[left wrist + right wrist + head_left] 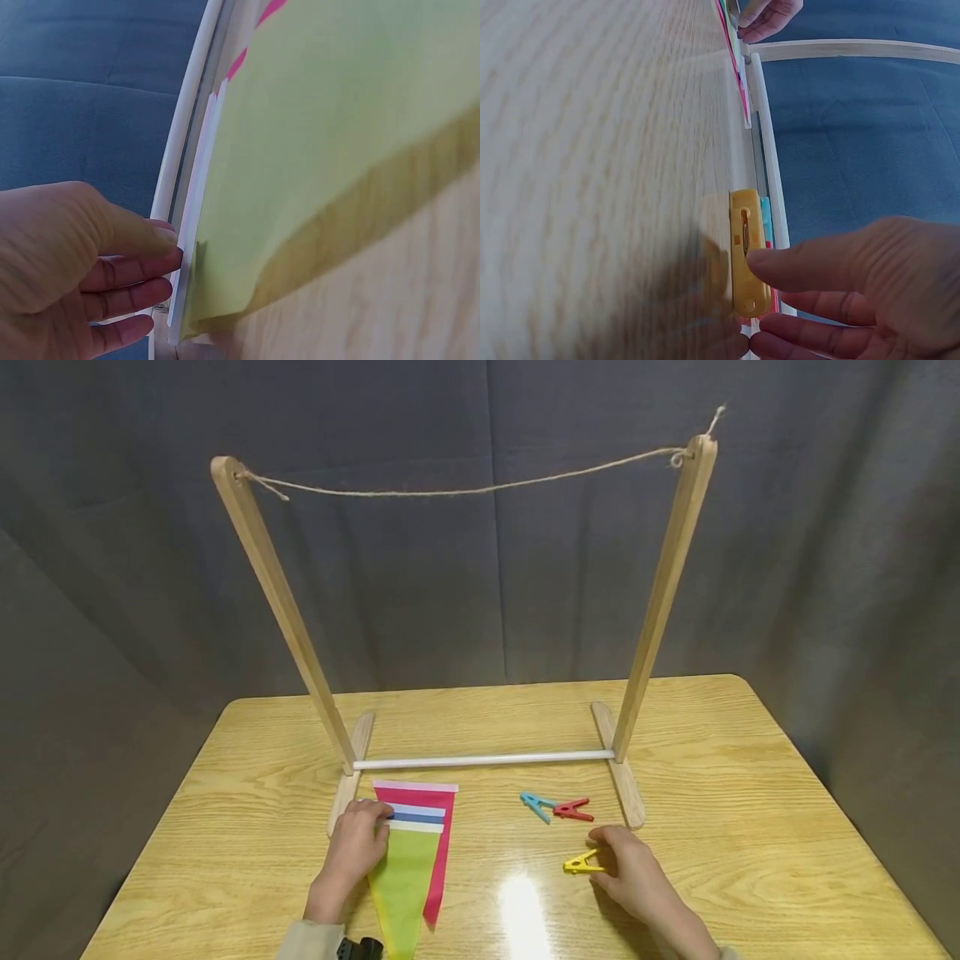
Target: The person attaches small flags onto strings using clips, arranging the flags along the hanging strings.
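The right hand (632, 875) curls thumb and fingers about the handle end of the yellow clothespin (579, 864), lower right of the frame, its long axis crosswise, nose leftward toward the pennants (408, 872) (the left hand (355, 842) pinches their upper-left edge; which layer, I cannot tell).

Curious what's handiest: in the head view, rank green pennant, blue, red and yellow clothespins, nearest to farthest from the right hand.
1. Yellow clothespin, at the right hand
2. Red clothespin, just beyond
3. Blue clothespin, left of red
4. Green pennant, farther left
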Demonstrator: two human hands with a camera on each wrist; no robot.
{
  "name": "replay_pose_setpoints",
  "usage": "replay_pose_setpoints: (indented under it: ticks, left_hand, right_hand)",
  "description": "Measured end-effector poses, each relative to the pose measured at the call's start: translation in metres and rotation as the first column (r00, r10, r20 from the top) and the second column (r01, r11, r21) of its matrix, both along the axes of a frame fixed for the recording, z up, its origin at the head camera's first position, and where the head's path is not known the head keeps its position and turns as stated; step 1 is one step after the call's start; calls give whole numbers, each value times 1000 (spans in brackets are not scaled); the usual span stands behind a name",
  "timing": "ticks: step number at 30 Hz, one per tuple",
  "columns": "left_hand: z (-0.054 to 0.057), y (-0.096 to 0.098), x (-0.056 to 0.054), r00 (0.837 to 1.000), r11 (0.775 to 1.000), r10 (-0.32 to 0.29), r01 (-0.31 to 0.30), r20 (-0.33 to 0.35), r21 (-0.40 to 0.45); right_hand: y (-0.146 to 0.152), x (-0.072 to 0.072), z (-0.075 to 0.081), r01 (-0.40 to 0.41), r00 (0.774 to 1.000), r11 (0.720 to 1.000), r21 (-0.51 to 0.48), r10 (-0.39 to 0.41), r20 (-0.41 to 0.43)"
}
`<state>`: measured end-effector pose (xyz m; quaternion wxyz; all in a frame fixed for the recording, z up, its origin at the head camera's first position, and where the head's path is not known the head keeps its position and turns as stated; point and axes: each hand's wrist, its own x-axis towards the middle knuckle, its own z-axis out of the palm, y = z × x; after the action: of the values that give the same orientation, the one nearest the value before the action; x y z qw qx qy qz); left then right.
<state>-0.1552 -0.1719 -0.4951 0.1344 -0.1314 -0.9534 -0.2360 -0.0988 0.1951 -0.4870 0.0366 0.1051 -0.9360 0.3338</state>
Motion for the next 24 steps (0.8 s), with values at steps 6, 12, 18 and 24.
replay_pose_setpoints:
  ticks: [6, 12, 18, 24]
  left_hand:
    - [2, -1, -4, 1000, 998, -17, 17, -3, -64]
    - [5, -3, -8, 999, 988, -11, 17, 44, -155]
    - [9, -3, -11, 994, 981, -13, 35, 112, -193]
    - [8, -5, -14, 991, 976, -46, 71, 127, -207]
  right_hand:
    - [1, -1, 1, -6, 1000, 1000, 13, 6, -3]
    - [2, -2, -1, -28, 998, 998, 57, 31, -48]
    - [3, -2, -1, -27, 1000, 997, 67, 27, -2]
    - [4, -2, 0, -43, 999, 996, 82, 43, -3]
